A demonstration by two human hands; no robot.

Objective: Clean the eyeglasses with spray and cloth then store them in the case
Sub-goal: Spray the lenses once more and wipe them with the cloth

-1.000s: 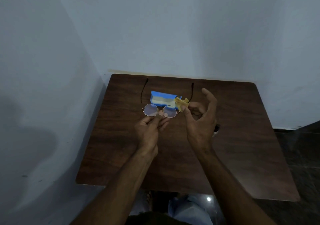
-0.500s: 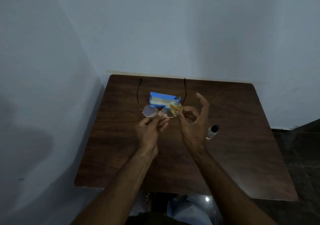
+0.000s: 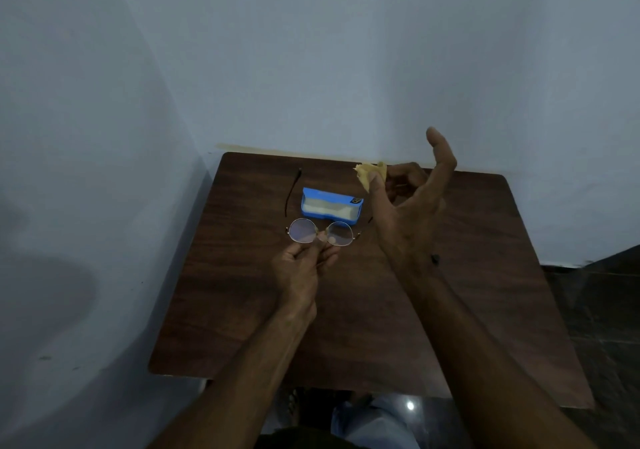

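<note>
Round wire-rimmed eyeglasses (image 3: 304, 230) with open temples are pinched at the bridge by my left hand (image 3: 301, 268), above the brown wooden table (image 3: 242, 310). My right hand (image 3: 408, 206) is raised to the right of them, with a small yellow cloth (image 3: 370, 172) between thumb and fingers, clear of the lenses. An open blue eyeglass case (image 3: 330, 206) with a pale lining lies on the table just beyond the glasses. Only the black cap of the spray bottle (image 3: 435, 259) shows beside my right wrist.
The table stands in a corner, with pale walls (image 3: 311, 68) close at the left and behind. A dark floor (image 3: 606, 303) lies to the right. My knees show below the table's near edge.
My right hand lifted the yellow cloth up and away from the right lens, back and to the right. It now covers most of the spray bottle. My left hand keeps the glasses.
</note>
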